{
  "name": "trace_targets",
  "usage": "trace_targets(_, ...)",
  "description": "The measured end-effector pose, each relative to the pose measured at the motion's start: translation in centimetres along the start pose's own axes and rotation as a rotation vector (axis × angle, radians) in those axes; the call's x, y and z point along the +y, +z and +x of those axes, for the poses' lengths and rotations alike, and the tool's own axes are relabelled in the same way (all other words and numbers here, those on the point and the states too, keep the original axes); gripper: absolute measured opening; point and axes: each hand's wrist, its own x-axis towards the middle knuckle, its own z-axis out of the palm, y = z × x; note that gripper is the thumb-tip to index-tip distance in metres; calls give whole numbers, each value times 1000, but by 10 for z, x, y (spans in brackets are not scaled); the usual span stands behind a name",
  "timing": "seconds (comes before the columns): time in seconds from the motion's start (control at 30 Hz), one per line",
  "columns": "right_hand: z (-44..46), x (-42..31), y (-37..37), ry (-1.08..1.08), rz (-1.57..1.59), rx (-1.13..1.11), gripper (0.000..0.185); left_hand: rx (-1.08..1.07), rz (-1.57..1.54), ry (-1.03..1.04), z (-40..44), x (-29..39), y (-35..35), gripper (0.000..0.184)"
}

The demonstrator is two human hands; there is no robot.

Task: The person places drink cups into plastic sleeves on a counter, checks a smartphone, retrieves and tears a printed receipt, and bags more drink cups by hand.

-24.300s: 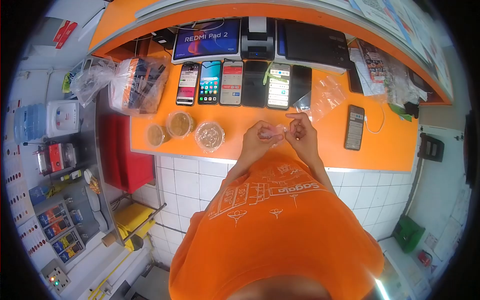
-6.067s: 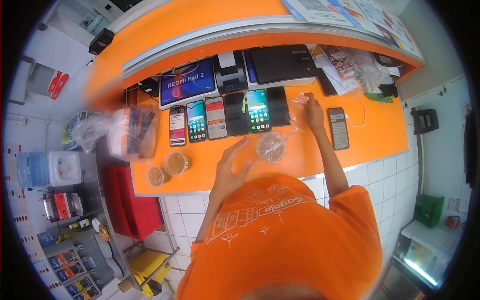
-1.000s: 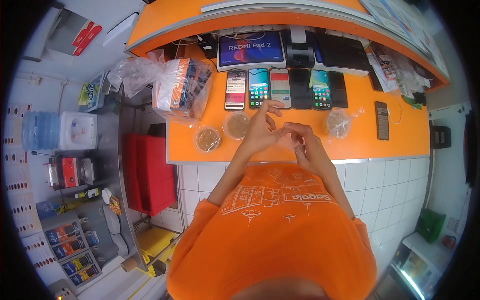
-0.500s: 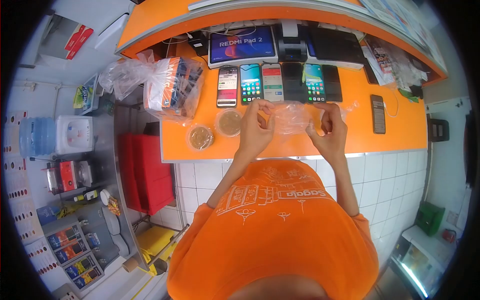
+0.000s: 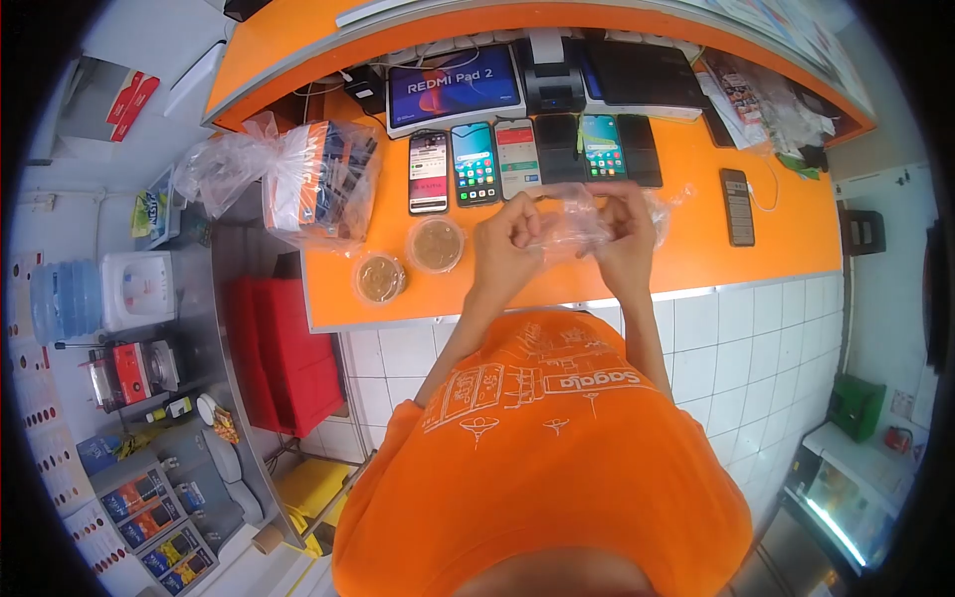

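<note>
A clear plastic bag (image 5: 572,221) is stretched between my hands above the orange counter (image 5: 736,284). My left hand (image 5: 508,239) is closed on its left side, and my right hand (image 5: 625,237) grips its right side. Left of my hands stand two round lidded cups with brown contents, the larger cup (image 5: 436,245) behind the smaller cup (image 5: 379,279). Behind my right hand, a third wrapped cup (image 5: 657,211) is mostly hidden, with its twisted plastic sticking out to the right.
Several phones (image 5: 475,164) lie in a row behind my hands, and another phone (image 5: 737,207) lies at the right. A tablet box (image 5: 455,85) and a small printer (image 5: 553,80) stand at the back. A bagged bundle (image 5: 320,184) sits at the left, above red containers (image 5: 284,353).
About a second ago my hands were close together over a small bit of plastic; the bag is now spread between them. The view has shifted, so the counter items appear further left.
</note>
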Motion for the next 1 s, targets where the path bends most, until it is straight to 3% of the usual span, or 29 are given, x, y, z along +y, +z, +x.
trace_targets(0.17, -1, -1, -7, -17, -136, 183, 47, 184, 31, -105, 0, 19, -5, 24)
trace_targets(0.33, -2, -8, 15, -27, 29, 405, 46, 332, 125, 158, 6, 18, 1, 27)
trace_targets(0.43, -2, -9, 4, -318, -316, 196, 48, 278, 452, 402, 10, 23, -6, 27)
trace_targets(0.53, 3, -6, -3, -426, -463, -108, 49, 106, 558, 448, 9, 40, -4, 24)
trace_targets(0.57, 0, -12, -5, -241, -387, -116, 51, 43, 541, 432, 10, 44, -2, 23)
trace_targets(0.67, 6, -17, -15, -58, -295, -126, 50, 3, 418, 271, 11, 25, -8, 23)
trace_targets(0.77, 9, -14, -20, -34, -286, 146, 50, 190, 377, 91, 16, 36, -22, 25)
trace_targets(0.9, 6, -5, -3, -184, -229, 374, 48, 392, 346, 152, 18, 44, -15, 29)
trace_targets(0.97, 8, -9, 0, 57, 45, 289, 46, 429, 365, 135, 16, 33, -13, 34)
trace_targets(1.0, 7, -10, 2, 183, 183, 246, 45, 339, 216, 92, 16, 21, -13, 35)
